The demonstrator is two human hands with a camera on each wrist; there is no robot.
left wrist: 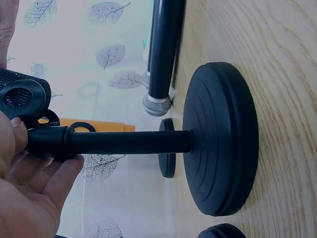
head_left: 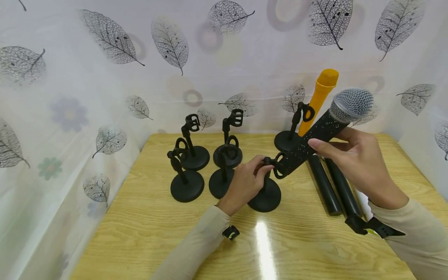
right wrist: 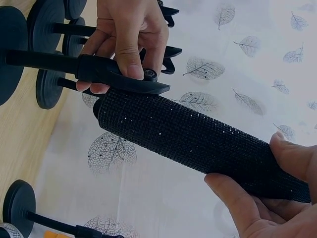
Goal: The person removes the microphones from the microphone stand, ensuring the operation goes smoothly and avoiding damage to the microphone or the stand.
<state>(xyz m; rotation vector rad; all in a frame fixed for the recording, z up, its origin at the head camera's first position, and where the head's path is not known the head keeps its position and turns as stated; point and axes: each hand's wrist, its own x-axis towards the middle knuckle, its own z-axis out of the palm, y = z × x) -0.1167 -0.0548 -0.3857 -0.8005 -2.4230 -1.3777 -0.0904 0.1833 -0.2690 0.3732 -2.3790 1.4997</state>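
Observation:
My right hand (head_left: 364,167) grips a black microphone (head_left: 316,134) covered in small sparkles, its silver mesh head tilted up to the right. The microphone's lower end is at the ring-shaped clip (head_left: 280,166) of a black desk microphone stand (head_left: 269,198). My left hand (head_left: 245,181) pinches that stand at the joint under the clip. In the left wrist view, the fingers are around the top of the pole (left wrist: 129,142), and the round base (left wrist: 218,144) stands on the table. The right wrist view shows the microphone's tail (right wrist: 119,111) against the clip's edge.
Several black stands with bare clips, including one front-left stand (head_left: 187,186), are grouped left of my left hand. At the back right, an orange microphone (head_left: 320,93) leans in another stand (head_left: 285,140). Black microphones (head_left: 323,186) and a white one (head_left: 364,204) lie under my right arm.

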